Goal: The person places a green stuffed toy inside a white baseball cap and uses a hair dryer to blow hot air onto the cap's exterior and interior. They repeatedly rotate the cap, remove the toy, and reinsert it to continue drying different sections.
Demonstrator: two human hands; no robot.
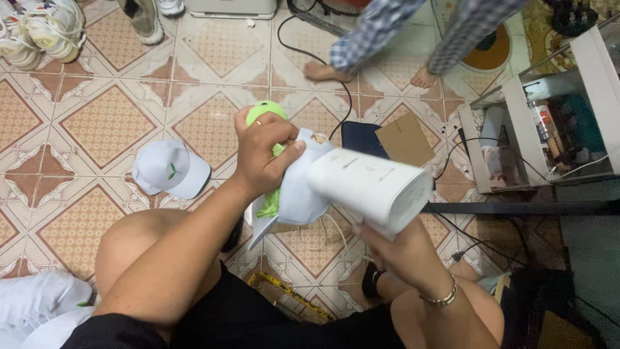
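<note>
Hands worked at the centre of the view, above a tiled floor [97,123]. The left hand [261,155] was closed around a pale blue cap [300,194] stretched over a green form [265,111], thumb pressed on the cloth. The right hand [397,249], with a bracelet [442,298] at the wrist, gripped a white steamer [371,187], its head touching the cap from 3 o'clock. A second cap [171,169] lay on the floor at 9 o'clock. Another person's bare feet [323,71] stood at 12 o'clock, near a black cord [342,90]. A shelf [516,123] stood at 2 o'clock, sneakers [39,32] at 10 o'clock.
</note>
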